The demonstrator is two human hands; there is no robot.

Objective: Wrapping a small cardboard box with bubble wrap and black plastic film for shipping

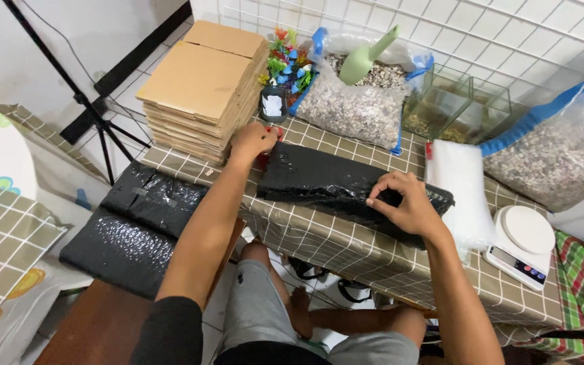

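A long parcel wrapped in black bubble wrap (336, 184) lay across the checked tablecloth (346, 247), running from upper left to lower right. The right hand (403, 203) pressed on the parcel's near edge toward its right end, its fingers curled together and pinching the wrap. The left hand (253, 140) sat at the parcel's far left end, closed in a loose fist over a small red object (263, 161) that was mostly hidden; what kind of object it was could not be told.

Just beyond the left hand stood a stack of flattened cardboard boxes (201, 84). Behind the parcel lay a clear bag of gravel (356, 101) with a green scoop (366, 57) standing in it, beside small glass tanks (457, 105). A sheet of clear bubble wrap (459, 182) lay just right of the parcel, with a white kitchen scale (523, 245) beyond it. More folded black bubble wrap (133, 226) rested on a low brown surface to the left.
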